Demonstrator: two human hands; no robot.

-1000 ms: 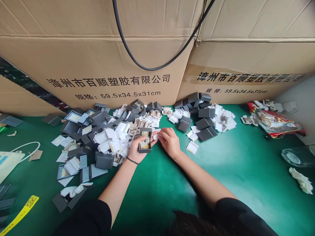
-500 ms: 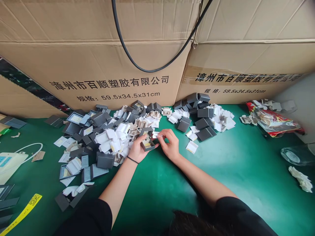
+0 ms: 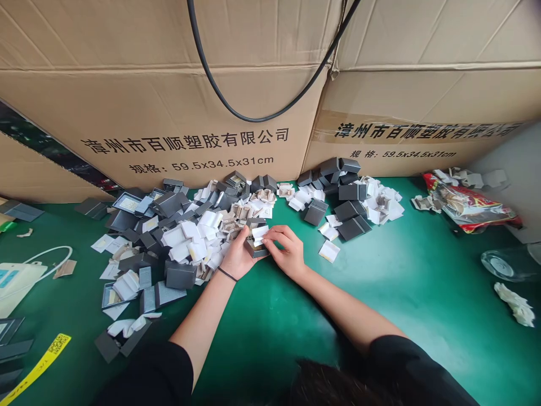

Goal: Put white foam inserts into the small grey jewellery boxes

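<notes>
My left hand (image 3: 237,258) is closed around a small open grey box (image 3: 256,248) held just above the green table (image 3: 380,293). My right hand (image 3: 287,248) pinches a white pad (image 3: 259,232) and holds it against the top of that box. Both hands meet at the near edge of a large heap of grey boxes, white pads and beige inserts (image 3: 186,237). A black band circles my left wrist.
Big cardboard cartons (image 3: 177,101) stand along the back with a black cable (image 3: 236,110) hanging over them. A second pile of grey boxes (image 3: 346,203) lies to the right. A red wrapper (image 3: 469,206), a glass lid (image 3: 507,265) and a crumpled tissue (image 3: 513,304) sit far right.
The box has tilted from lying open in my left palm. My right hand has brought the white pad over onto the box's opening.
</notes>
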